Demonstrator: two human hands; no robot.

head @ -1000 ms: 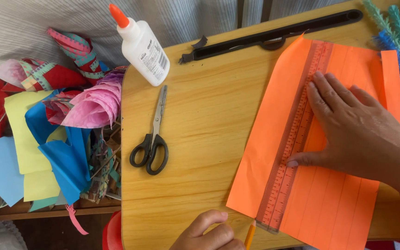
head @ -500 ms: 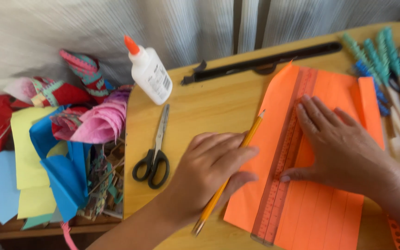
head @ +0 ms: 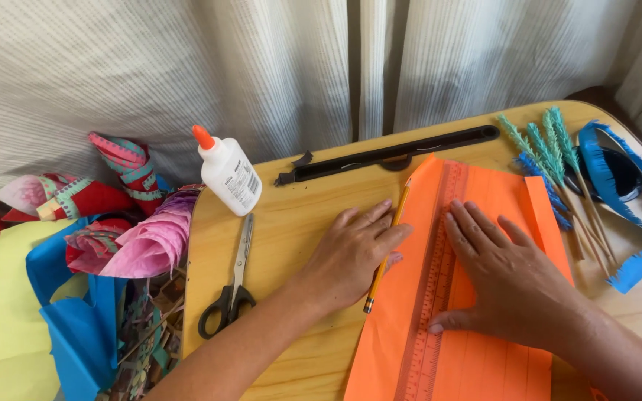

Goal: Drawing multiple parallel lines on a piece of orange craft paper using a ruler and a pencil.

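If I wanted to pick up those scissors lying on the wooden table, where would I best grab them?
Probably by the black handle loops. The scissors lie flat and closed, loops toward the near table edge, blades pointing away toward the glue bottle. Come from the near side, from above: the loops are open, and nothing lies against them. The left hand rests just beside them, holding a pencil.

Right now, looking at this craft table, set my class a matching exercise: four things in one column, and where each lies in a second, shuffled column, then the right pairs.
Things:
1. pencil
2. ruler
3. scissors
4. glue bottle

Places:
A. on the bare wood, left of the left hand
B. upright near the table's left far corner
C. held in the left hand, at the orange paper's left edge
D. pressed flat on the orange paper under the right hand

Pairs: 1-C, 2-D, 3-A, 4-B
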